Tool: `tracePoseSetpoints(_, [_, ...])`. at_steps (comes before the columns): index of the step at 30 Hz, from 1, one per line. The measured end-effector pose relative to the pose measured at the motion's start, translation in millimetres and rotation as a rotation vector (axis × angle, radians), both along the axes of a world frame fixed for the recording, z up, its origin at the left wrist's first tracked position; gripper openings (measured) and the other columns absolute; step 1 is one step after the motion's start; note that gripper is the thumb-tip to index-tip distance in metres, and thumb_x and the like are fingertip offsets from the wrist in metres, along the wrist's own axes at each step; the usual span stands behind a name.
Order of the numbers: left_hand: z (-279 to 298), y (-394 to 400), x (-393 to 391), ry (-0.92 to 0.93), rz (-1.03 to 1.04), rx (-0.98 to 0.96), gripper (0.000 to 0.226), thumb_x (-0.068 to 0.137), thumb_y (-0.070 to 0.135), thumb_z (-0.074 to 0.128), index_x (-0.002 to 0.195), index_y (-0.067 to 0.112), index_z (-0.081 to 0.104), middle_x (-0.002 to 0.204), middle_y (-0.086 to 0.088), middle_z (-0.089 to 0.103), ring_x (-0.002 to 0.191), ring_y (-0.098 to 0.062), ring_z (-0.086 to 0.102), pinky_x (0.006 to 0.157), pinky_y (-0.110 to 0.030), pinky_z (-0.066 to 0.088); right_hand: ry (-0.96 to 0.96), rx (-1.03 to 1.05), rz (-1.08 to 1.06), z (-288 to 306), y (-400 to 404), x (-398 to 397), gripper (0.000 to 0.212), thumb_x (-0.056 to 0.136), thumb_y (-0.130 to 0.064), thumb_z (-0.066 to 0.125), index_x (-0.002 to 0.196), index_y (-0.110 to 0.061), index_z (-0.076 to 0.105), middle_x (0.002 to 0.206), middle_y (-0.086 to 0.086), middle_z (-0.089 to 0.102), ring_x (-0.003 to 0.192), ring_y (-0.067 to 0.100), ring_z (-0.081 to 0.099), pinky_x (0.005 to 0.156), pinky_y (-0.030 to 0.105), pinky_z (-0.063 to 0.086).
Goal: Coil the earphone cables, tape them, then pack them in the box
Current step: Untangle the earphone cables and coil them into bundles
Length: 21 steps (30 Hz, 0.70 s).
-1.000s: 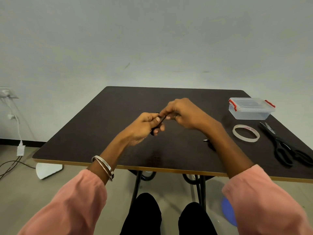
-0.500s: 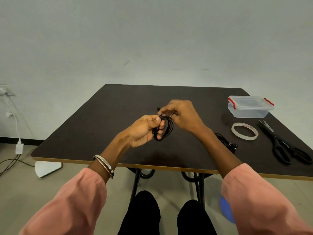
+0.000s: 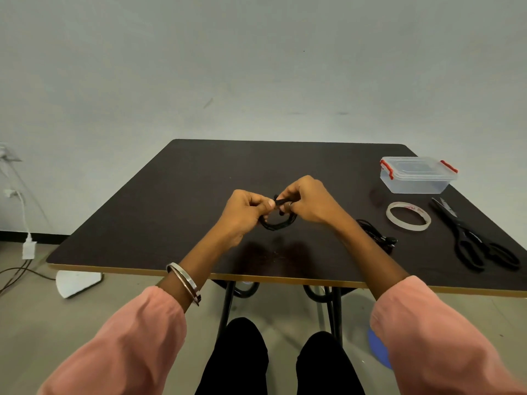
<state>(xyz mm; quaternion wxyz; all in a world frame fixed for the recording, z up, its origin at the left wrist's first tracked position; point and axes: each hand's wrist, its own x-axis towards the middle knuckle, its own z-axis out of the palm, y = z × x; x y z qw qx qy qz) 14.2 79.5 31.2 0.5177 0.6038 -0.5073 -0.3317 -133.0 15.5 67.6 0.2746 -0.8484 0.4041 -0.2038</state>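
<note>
Head cam, only one view here. A dark brown table fills the middle of the frame, with a plain grey wall behind it across the whole upper half. Over at the right edge of the frame sits a clear plastic box with red clips, lid on. Just below it in the picture lies a roll of clear tape, flat on the tabletop, and right of that a pair of black scissors stretching down toward the lower right. A second earphone bundle, black and loosely bunched, lies on the table just right of the person's right forearm, which partly covers its left end. At the far left edge, a white charger hangs on a cable by the wall. Bottom of the frame: pink sleeves and dark trousers under the table.

Now the hands, both dead centre, raised a bit above the tabletop. The left hand has its fingers curled in, pinching one side of a black coiled earphone cable. The right hand is curled too, thumb and fingertips pinching the top of the same coil, so the loop hangs between and below the two hands. A silver bangle sits on the left wrist. The knuckles hide most of the coil's upper part, so how the cable end sits is anyone's guess.
</note>
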Motion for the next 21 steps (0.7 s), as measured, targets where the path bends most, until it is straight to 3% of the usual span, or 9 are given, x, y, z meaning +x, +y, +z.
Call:
tracePoseSetpoints(3, [-3, 1, -3, -0.379, 0.112, -0.106, 0.013, 0.087, 0.015, 0.069, 0.096, 0.011, 0.076, 0.085, -0.003, 0.073, 0.08, -0.007, 0.063, 0.077, -0.023, 0.05, 0.019, -0.008, -0.041, -4, 2, 2, 0.014, 0.084, -0.004, 0.067, 0.096, -0.009, 0.073, 0.085, 0.006, 0.07, 0.083, 0.015, 0.065, 0.069, 0.022, 0.047])
tracePoseSetpoints(5, [-3, 2, -6, -0.512, 0.146, -0.194, 0.016, 0.086, 0.013, 0.069, 0.1, 0.01, 0.075, 0.089, -0.001, 0.072, 0.083, -0.006, 0.061, 0.078, -0.018, 0.047, -0.006, 0.014, -0.076, -7, 3, 2, 0.014, 0.084, -0.005, 0.068, 0.096, -0.008, 0.074, 0.083, 0.003, 0.068, 0.081, 0.012, 0.062, 0.069, 0.021, 0.045])
tracePoseSetpoints(8, [-5, 2, -6, -0.623, 0.188, -0.297, 0.018, 0.086, 0.012, 0.07, 0.103, 0.012, 0.075, 0.085, 0.003, 0.066, 0.08, -0.009, 0.058, 0.074, -0.02, 0.046, -0.269, 0.292, -0.118, -10, 2, -2, 0.012, 0.083, 0.001, 0.066, 0.09, -0.006, 0.074, 0.085, 0.01, 0.072, 0.084, 0.019, 0.067, 0.071, 0.032, 0.057])
tracePoseSetpoints(10, [-8, 0, -3, -0.687, 0.212, -0.354, 0.018, 0.085, 0.013, 0.07, 0.103, 0.013, 0.075, 0.084, -0.004, 0.069, 0.078, -0.015, 0.061, 0.071, -0.026, 0.05, -0.452, 0.49, -0.131, -12, 4, -4, 0.014, 0.084, 0.006, 0.063, 0.087, -0.004, 0.072, 0.085, 0.016, 0.07, 0.084, 0.024, 0.068, 0.079, 0.041, 0.057])
tracePoseSetpoints(14, [-8, -2, -1, -0.664, 0.251, -0.436, 0.016, 0.083, 0.009, 0.072, 0.098, 0.009, 0.076, 0.081, -0.009, 0.071, 0.074, -0.018, 0.064, 0.069, -0.027, 0.051, -0.642, 0.663, -0.108, -13, 7, -3, 0.018, 0.086, 0.008, 0.059, 0.099, 0.0, 0.068, 0.09, 0.016, 0.069, 0.082, 0.025, 0.068, 0.075, 0.038, 0.057])
tracePoseSetpoints(17, [-7, -1, 3, -0.529, 0.25, -0.453, 0.015, 0.081, 0.009, 0.073, 0.096, 0.006, 0.076, 0.082, -0.009, 0.072, 0.076, -0.019, 0.067, 0.069, -0.032, 0.056, -0.739, 0.821, -0.005, -16, 3, -6, 0.033, 0.09, 0.004, 0.055, 0.119, -0.008, 0.062, 0.095, 0.014, 0.067, 0.083, 0.024, 0.067, 0.081, 0.051, 0.054])
tracePoseSetpoints(21, [-3, -2, 7, -0.62, 0.233, -0.513, 0.014, 0.081, 0.011, 0.073, 0.094, 0.006, 0.076, 0.078, -0.008, 0.071, 0.07, -0.014, 0.063, 0.065, -0.009, 0.045, -0.754, 0.997, 0.138, -18, -3, -10, 0.038, 0.088, -0.013, 0.058, 0.126, -0.014, 0.059, 0.083, 0.002, 0.061, 0.082, 0.017, 0.062, 0.091, 0.06, 0.046])
